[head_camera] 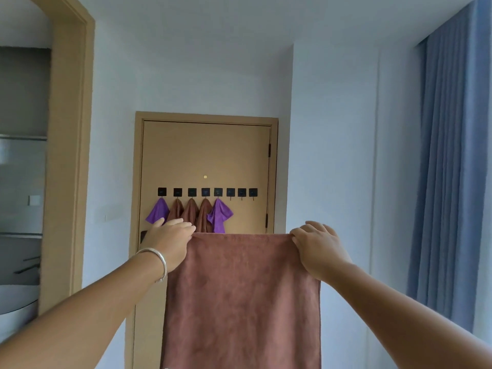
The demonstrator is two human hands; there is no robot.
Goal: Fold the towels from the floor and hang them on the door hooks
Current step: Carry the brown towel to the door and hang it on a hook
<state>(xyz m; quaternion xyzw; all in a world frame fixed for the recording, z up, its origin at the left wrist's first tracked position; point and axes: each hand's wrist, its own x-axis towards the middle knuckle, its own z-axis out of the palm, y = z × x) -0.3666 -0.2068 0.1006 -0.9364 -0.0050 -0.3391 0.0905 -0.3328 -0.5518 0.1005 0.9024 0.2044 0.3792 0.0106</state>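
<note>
A large brown towel hangs flat in front of me, stretched between both hands. My left hand pinches its top left corner and my right hand pinches its top right corner. Beyond it stands a tan door with a row of several black hooks. The five hooks on the left carry towels: a purple towel, three brown towels and another purple towel. The three hooks on the right hold nothing. The held towel hides the door's lower part.
A blue curtain hangs at the right. A tan door frame at the left opens onto a bathroom with a white basin. White walls flank the door.
</note>
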